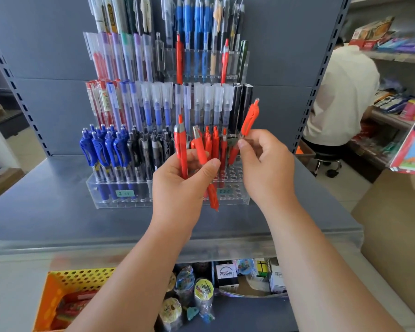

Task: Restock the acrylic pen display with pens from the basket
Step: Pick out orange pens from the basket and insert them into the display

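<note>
The tiered acrylic pen display (235, 197) stands on a grey shelf, its rows filled with blue, black, clear and red pens; bare holes show at the front right. My left hand (177, 185) grips a small bunch of red pens (181, 149) just before the display's front row. My right hand (266, 161) pinches a single red pen (249, 118) by its lower end, tilted up to the right, over the red pens standing in the front row (213, 144). The yellow-orange basket (82, 276) sits at the lower left with red packets inside.
The grey shelf (58, 212) has a clear front lip. Below it lie boxes and packaged toys (228, 276). A seated person in a white shirt (340, 97) works at shelves on the right. A cardboard box (393, 224) stands at the right.
</note>
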The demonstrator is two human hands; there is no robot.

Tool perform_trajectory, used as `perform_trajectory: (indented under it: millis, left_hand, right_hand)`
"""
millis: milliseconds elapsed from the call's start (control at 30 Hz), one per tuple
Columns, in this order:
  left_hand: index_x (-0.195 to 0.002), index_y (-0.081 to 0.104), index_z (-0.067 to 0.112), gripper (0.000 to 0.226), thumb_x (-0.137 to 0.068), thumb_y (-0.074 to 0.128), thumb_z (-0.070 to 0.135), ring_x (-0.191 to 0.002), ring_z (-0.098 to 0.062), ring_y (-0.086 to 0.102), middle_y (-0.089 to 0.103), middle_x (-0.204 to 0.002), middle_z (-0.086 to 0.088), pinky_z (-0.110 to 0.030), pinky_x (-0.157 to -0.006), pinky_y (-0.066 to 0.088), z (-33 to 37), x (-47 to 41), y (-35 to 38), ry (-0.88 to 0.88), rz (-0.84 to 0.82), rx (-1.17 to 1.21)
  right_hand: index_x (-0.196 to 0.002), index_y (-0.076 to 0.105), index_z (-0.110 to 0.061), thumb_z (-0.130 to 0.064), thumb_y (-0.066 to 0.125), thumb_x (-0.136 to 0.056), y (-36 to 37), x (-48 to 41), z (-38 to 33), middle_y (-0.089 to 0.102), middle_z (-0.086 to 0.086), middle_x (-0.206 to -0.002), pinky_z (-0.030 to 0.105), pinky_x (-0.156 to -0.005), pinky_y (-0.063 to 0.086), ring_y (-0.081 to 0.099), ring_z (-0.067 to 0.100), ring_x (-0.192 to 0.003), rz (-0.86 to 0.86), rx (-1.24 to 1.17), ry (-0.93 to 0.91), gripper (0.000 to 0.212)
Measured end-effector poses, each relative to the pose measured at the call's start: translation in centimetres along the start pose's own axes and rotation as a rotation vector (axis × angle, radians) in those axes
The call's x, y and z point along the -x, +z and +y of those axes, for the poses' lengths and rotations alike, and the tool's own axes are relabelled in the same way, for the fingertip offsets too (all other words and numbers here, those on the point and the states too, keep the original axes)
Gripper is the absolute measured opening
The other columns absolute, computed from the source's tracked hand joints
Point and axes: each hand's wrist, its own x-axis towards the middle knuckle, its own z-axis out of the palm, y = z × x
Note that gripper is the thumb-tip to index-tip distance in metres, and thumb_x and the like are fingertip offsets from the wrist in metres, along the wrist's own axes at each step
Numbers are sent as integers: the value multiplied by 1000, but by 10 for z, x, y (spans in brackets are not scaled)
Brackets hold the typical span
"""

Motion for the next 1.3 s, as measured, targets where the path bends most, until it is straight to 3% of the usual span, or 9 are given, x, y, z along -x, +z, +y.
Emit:
perform_trajectory:
  millis: [233,500,600,733,933,1133,1300]
  left_hand:
    - [-88,71,22,12,-86,74,10,-52,-5,58,66,-64,6,-17,-50,45,2,2,0,-27,-78,12]
    - [-89,68,12,7,-85,74,10,-51,-6,58,66,-65,4,-16,-49,46,1,5,-1,-28,-113,8]
    - [-91,70,14,6,-87,73,10,-50,-10,57,68,-66,1,-17,-50,47,2,7,-2,-29,-140,-11]
    - [-90,71,13,3,-88,72,12,-50,-13,58,69,-67,-6,-18,-50,47,2,7,-3,-41,-144,-33]
    - [-99,67,8,13,-89,71,15,-48,-14,56,72,-78,-11,-17,-47,45,2,9,-3,-51,-144,-44]
    - [-86,53,13,14,-94,64,12,-46,-8,55,75,-82,-11,-20,-45,45,4,10,-2,-63,-129,-36]
    - [-89,53,11,10,-98,57,10,-42,-13,51,74,-79,-13,-24,-45,47,8,9,-3,-50,-136,-23]
  right_hand:
    - [-107,64,-25,-27,56,-100,1,2,6,66,-14,-95,35,-73,53,61,9,-85,-65,85,-29,12]
    - [-106,66,-24,-25,57,-99,3,1,4,67,-13,-96,24,-70,42,58,7,-79,-61,86,-8,11]
    - [-97,64,-29,-24,59,-97,4,4,1,65,-15,-90,23,-67,45,58,6,-78,-79,90,-12,8]
    - [-101,69,-25,-25,61,-96,2,4,1,66,-15,-90,27,-70,48,61,8,-80,-64,119,23,9]
    - [-98,68,-28,-29,61,-93,1,5,5,68,-13,-85,40,-74,56,66,16,-83,-121,196,112,8]
    - [-102,65,-32,-35,61,-92,3,7,2,69,-9,-87,40,-70,56,65,22,-86,-171,331,139,11]
    - [-112,59,-28,-31,66,-89,1,7,3,67,-11,-84,41,-73,56,65,19,-87,-164,286,174,25]
